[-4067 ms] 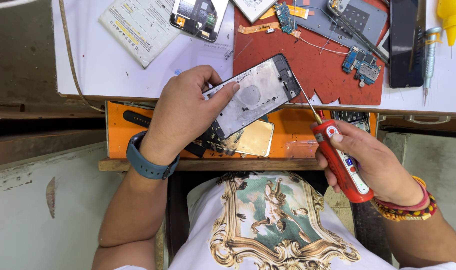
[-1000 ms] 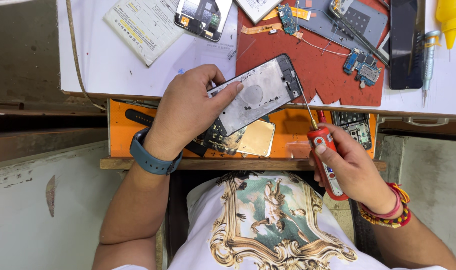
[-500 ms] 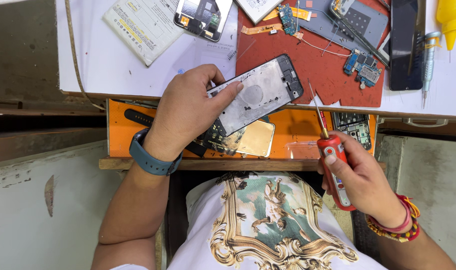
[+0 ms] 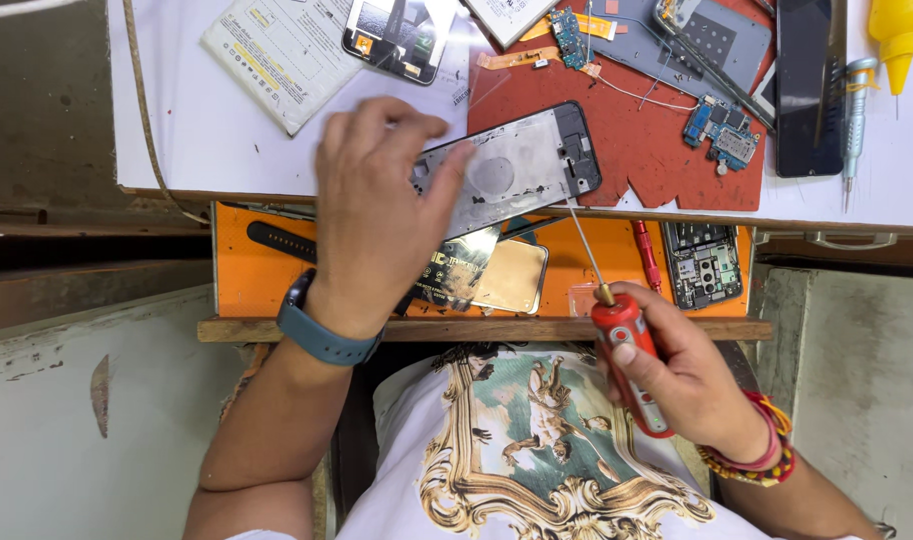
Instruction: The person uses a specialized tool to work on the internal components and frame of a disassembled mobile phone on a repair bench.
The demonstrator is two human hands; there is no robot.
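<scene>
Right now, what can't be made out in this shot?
- Head view: near end of the phone frame is hidden under the left hand, which is motion-blurred.
- Screwdriver handle partly covered by the right hand.
- Yellow bottle is cut off by the top edge.

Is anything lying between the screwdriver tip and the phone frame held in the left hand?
Nothing visible does. The red screwdriver in the right hand points its thin shaft up toward the phone frame, which the left hand steadies; the tip sits just below the frame's lower edge, with only open orange tray beneath.
</scene>
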